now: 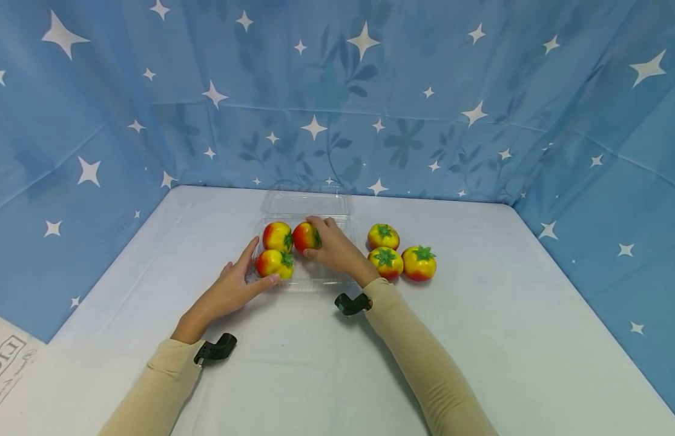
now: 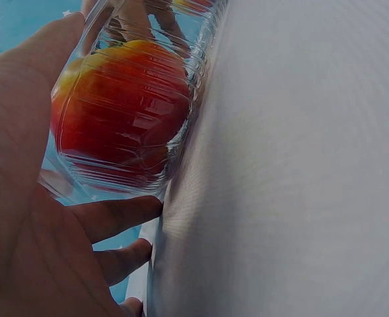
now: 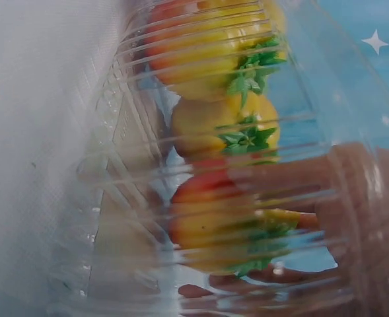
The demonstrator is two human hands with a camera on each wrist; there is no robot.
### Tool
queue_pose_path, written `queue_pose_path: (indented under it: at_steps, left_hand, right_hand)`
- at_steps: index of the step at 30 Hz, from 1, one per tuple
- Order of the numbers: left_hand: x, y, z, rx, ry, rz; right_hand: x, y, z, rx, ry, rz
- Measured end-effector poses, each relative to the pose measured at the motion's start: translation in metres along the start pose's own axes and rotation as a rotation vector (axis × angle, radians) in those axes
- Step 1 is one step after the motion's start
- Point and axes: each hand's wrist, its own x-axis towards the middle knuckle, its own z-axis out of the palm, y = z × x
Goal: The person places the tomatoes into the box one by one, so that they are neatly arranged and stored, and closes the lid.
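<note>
A clear plastic clamshell box (image 1: 315, 281) lies with its lid (image 1: 307, 203) folded back. Inside, two red-and-yellow fruits with green leafy tops sit at the left: a rear fruit (image 1: 276, 236) and a front fruit (image 1: 274, 264). My right hand (image 1: 337, 245) holds a third such fruit (image 1: 304, 238) beside the rear one, fingers over its leafy top; the right wrist view shows this fruit (image 3: 211, 218) through the ribbed wall. My left hand (image 1: 233, 290) spreads thumb and fingers around the box's front left corner. In the left wrist view its fingers (image 2: 118, 214) are fairly straight beside the wall.
Right of the box, three more fruits are grouped on the white table: a rear one (image 1: 383, 236), a front one (image 1: 385, 263) and a right one (image 1: 419, 263). A blue star-patterned curtain (image 1: 337, 91) stands behind the table. Printed white material (image 1: 10, 363) shows at the lower left.
</note>
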Motion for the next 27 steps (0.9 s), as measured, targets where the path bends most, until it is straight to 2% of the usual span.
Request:
queue_pose_path:
  at_steps: [11, 19, 27]
  left_hand:
    - [-0.001, 0.002, 0.000, -0.004, -0.001, -0.006]
    - [-0.001, 0.001, 0.000, 0.004, -0.003, -0.004]
    - [-0.001, 0.002, 0.000, 0.010, -0.010, -0.013]
  right_hand:
    - [-0.003, -0.007, -0.006, -0.012, -0.014, 0.050]
    - [-0.006, -0.003, -0.019, -0.014, 0.002, 0.010]
    - [-0.010, -0.001, -0.035, 0.052, 0.001, -0.020]
